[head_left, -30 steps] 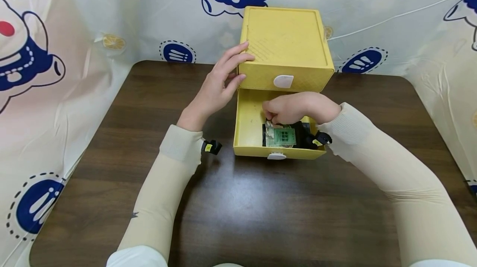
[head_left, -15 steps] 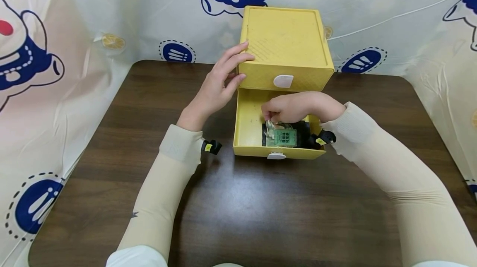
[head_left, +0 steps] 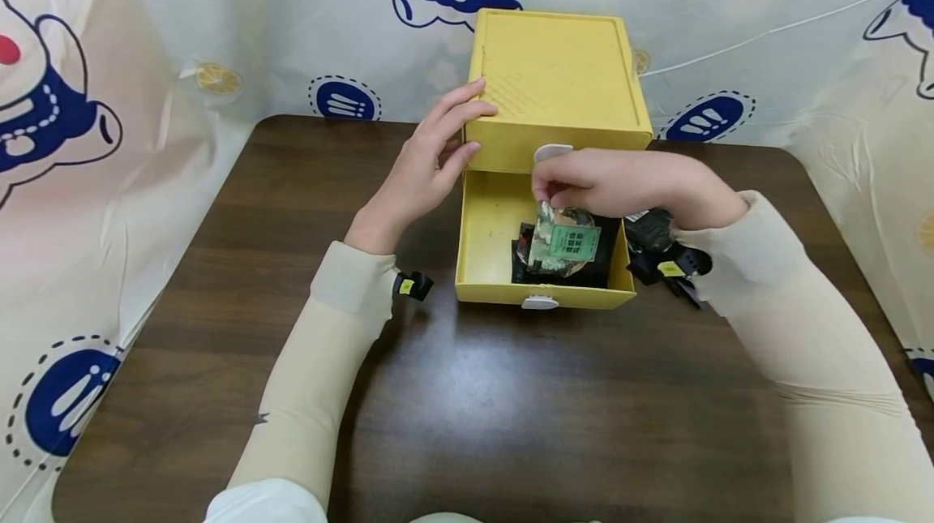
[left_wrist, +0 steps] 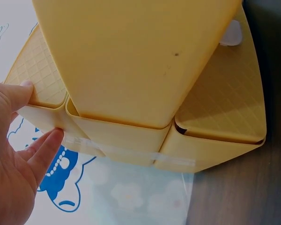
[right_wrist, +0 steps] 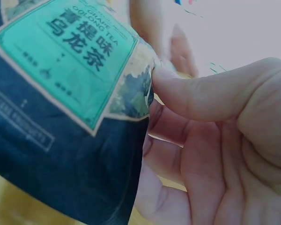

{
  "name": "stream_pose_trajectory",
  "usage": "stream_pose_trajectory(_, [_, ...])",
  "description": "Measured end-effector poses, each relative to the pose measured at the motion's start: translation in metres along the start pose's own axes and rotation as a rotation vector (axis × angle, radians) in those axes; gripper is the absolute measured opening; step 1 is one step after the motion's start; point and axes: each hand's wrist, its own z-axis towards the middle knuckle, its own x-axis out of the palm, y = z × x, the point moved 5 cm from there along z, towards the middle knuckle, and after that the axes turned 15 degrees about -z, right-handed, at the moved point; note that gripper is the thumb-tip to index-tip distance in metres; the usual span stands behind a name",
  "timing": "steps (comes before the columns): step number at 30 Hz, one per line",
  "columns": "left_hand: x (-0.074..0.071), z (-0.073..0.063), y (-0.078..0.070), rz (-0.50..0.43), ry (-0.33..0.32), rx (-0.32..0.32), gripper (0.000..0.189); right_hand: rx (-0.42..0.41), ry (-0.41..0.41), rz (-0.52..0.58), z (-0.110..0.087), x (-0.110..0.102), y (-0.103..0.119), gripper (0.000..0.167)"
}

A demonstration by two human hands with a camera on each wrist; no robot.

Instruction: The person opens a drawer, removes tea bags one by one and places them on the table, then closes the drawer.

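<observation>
My right hand pinches the upper edge of a dark tea packet, tilted above the drawer. In the right wrist view, the packet has a green label reading "Grape Oolong Tea", and thumb and fingers hold its corner. The yellow middle drawer is pulled out of a three-tier drawer box. Beneath the held packet, another dark packet shows at its edge inside this drawer. My left hand rests on the box's left front corner, thumb on the front panel and fingertips along the top and side.
The box stands at the back of a dark wooden table. Behind it hangs a white printed curtain. White tabs serve as drawer pulls. A black wrist camera sits by the right sleeve, beyond the drawer's right wall.
My right hand has moved up and to the right, raising the tea packet from the drawer and exposing part of another below. The left hand has stayed on the box.
</observation>
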Motion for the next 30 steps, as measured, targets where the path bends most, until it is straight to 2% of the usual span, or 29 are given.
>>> stream_pose_trajectory(6, [-0.001,0.0,-0.001,-0.005,-0.004,-0.002,0.039,0.043,-0.093,0.01,-0.029,-0.021,-0.01,0.014])
stream_pose_trajectory(11, [-0.001,0.0,-0.001,-0.007,-0.004,-0.001,0.039,0.016,-0.219,-0.025,-0.057,-0.031,-0.024,0.014])
stream_pose_trajectory(13, [-0.001,0.001,-0.001,-0.002,-0.004,-0.001,0.039,0.031,-0.265,-0.025,-0.069,-0.033,-0.032,0.013])
stream_pose_trajectory(16, [-0.001,0.001,-0.001,0.003,-0.003,0.001,0.039,0.094,-0.31,0.013,-0.087,-0.034,-0.047,0.014])
stream_pose_trajectory(23, [0.0,0.0,0.0,0.002,0.0,-0.005,0.039,0.321,-0.316,0.201,-0.113,-0.017,-0.094,0.01])
stream_pose_trajectory(27, [0.0,0.0,0.0,0.003,0.002,-0.005,0.039,0.36,-0.31,0.32,-0.116,0.0,-0.119,0.011])
stream_pose_trajectory(30, [-0.001,0.0,0.0,0.014,0.001,-0.003,0.039,0.373,-0.304,0.359,-0.113,0.014,-0.139,0.01])
